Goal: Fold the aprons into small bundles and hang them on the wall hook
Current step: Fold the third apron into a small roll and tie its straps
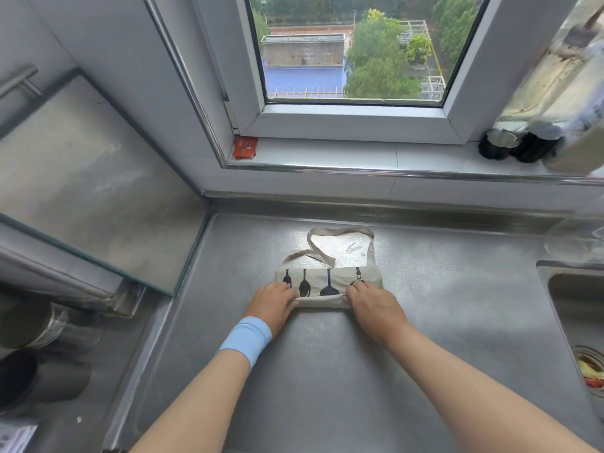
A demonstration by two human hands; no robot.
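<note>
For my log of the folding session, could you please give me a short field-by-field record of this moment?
surface: steel counter
apron: folded into a narrow band, spoon print facing up, lying flat on the counter
neck strap: loose loop lying beyond the band, on the window side
left hand: grips the band's near edge at its left end
right hand: grips the near edge at its right end
stage: folding under way, not yet hung

A shiny metal desk (327,371) sits under a window (353,53). A small red packet (244,147) lies on the sill (359,155). A sink (570,305) is at the right.
</note>
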